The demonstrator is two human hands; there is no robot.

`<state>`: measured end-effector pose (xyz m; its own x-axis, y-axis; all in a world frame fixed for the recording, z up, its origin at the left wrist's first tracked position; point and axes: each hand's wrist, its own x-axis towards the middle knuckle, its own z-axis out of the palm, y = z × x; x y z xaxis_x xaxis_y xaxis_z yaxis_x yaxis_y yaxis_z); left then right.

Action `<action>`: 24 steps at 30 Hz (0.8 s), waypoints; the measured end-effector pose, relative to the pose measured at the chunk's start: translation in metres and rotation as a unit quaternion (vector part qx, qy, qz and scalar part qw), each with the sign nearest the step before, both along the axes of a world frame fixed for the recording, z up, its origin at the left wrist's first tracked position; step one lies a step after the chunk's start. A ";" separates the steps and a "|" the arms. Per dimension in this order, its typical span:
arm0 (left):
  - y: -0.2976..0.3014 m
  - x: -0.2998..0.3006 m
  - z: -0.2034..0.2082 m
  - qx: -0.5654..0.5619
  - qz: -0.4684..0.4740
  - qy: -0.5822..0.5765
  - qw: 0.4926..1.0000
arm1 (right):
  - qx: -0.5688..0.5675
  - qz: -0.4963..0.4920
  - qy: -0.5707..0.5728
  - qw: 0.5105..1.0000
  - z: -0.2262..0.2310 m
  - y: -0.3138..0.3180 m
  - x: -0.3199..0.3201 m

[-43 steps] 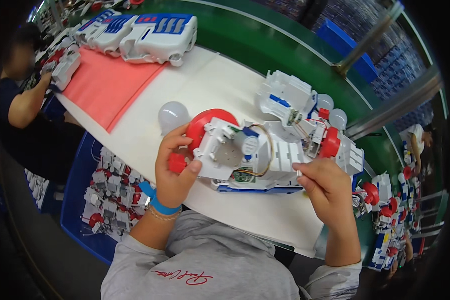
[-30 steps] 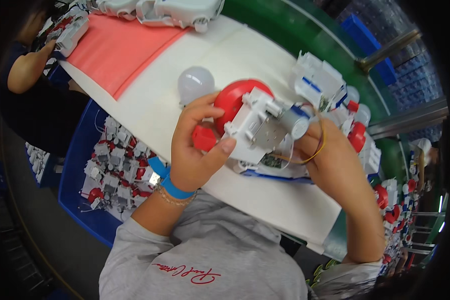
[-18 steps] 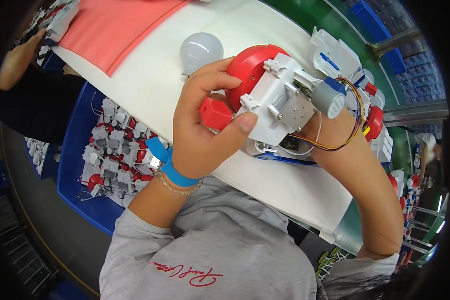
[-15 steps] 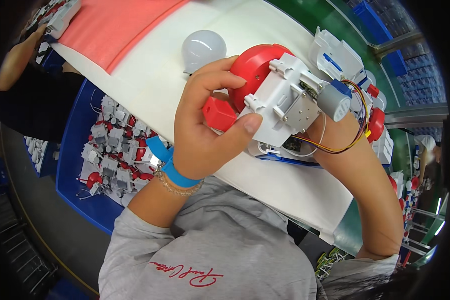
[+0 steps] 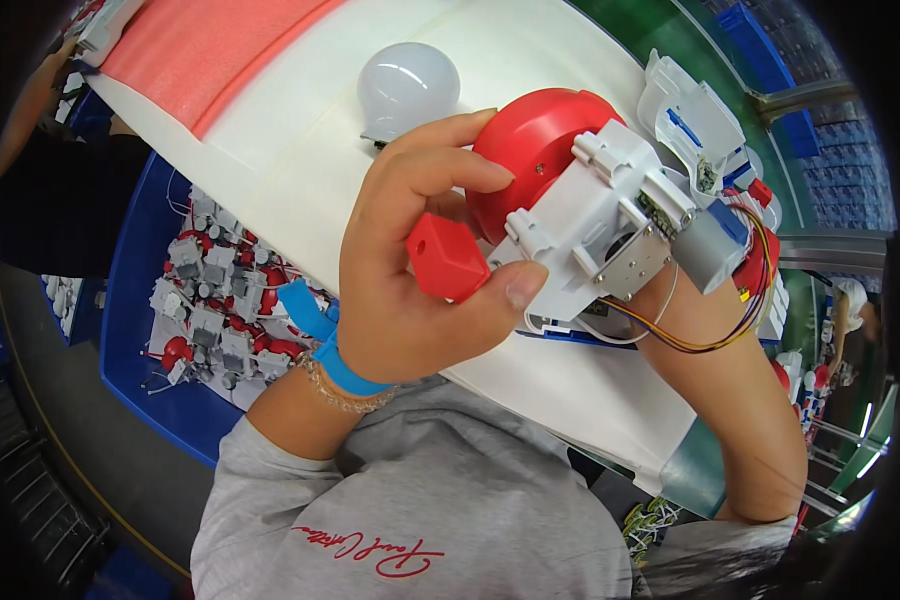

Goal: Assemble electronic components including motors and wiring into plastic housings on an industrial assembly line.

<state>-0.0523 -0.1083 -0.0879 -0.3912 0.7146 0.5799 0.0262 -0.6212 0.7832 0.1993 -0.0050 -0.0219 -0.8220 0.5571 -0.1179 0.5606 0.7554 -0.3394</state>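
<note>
My left hand (image 5: 390, 270), a blue band (image 5: 348, 368) round its wrist, is closed on a motor assembly. Thumb and fingers grip the assembly's white plastic housing (image 5: 580, 230) and round red cap (image 5: 530, 150). A silver cylindrical motor (image 5: 707, 250) sticks out at its right end, with a looped bundle of coloured wires (image 5: 715, 345). Between my left thumb and fingers shows a red block (image 5: 445, 255) with a small hole. My right forearm (image 5: 730, 390) reaches up behind the assembly, which hides the right hand's fingers. Beyond my left hand, a frosted bulb-shaped globe (image 5: 408, 90) rests on the white table (image 5: 300, 170).
A blue bin (image 5: 135, 300) at left is heaped with similar red, white and grey assemblies. Pink foam sheet (image 5: 215, 60) covers the far left of the table. An open white shell (image 5: 685, 120) lies behind the assembly at right. Another person's arm (image 5: 30, 110) is at far left.
The assembly has shifted a little right and tilted, its motor end lower, still in my left hand. The whole view has moved slightly too.
</note>
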 end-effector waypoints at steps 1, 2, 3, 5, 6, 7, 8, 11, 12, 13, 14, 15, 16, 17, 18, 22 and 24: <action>0.000 0.001 0.000 -0.001 -0.008 -0.011 1.000 | -0.003 -0.005 0.001 1.000 0.003 -0.002 0.016; -0.002 0.001 0.001 -0.005 -0.012 -0.021 1.000 | -0.008 -0.005 0.003 1.000 -0.003 0.000 -0.008; -0.002 0.001 0.001 -0.007 -0.012 -0.022 1.000 | -0.014 -0.007 0.006 1.000 -0.004 0.000 -0.007; -0.004 0.001 0.002 -0.017 -0.003 0.008 1.000 | -0.024 -0.012 0.009 1.000 -0.005 -0.002 0.001; -0.004 0.001 0.001 -0.018 -0.005 0.007 1.000 | -0.029 -0.015 0.011 0.999 -0.006 -0.003 0.004; -0.005 -0.001 -0.001 -0.014 -0.004 0.004 1.000 | -0.034 -0.019 0.014 0.999 -0.010 -0.009 -0.010; -0.003 -0.002 0.000 -0.004 0.000 0.004 1.000 | -0.033 -0.019 0.020 0.999 -0.012 -0.005 -0.032; -0.005 -0.002 -0.001 -0.016 0.010 0.007 1.000 | -0.032 -0.023 0.035 0.999 -0.011 -0.011 -0.048; -0.003 -0.002 -0.001 -0.013 0.007 0.007 1.000 | -0.032 -0.027 0.038 0.998 -0.010 -0.009 -0.043; 0.000 -0.001 -0.001 -0.007 0.002 0.000 1.000 | -0.033 -0.031 0.041 0.998 -0.007 -0.011 -0.026; 0.000 0.000 0.000 -0.003 -0.003 -0.005 1.000 | -0.036 -0.036 0.045 0.998 -0.007 -0.015 -0.034; 0.000 0.001 0.002 -0.002 -0.007 -0.003 1.000 | -0.039 -0.041 0.050 0.997 -0.010 -0.013 -0.055; 0.000 0.001 0.004 0.006 -0.014 0.007 1.000 | -0.041 -0.047 0.055 0.997 -0.006 -0.017 -0.035; -0.002 -0.001 0.006 0.013 -0.016 0.021 1.000 | -0.044 -0.046 0.064 0.996 -0.006 -0.020 -0.045; 0.001 -0.003 0.008 0.022 -0.019 0.025 0.999 | -0.039 -0.050 0.071 0.995 -0.002 -0.027 -0.049; 0.008 -0.002 0.023 -0.065 -0.084 0.039 0.994 | -0.009 -0.066 0.104 0.992 0.011 -0.034 -0.060; 0.007 -0.008 0.032 -0.129 -0.102 0.074 0.984 | 0.161 -0.002 0.132 0.978 0.022 -0.041 -0.030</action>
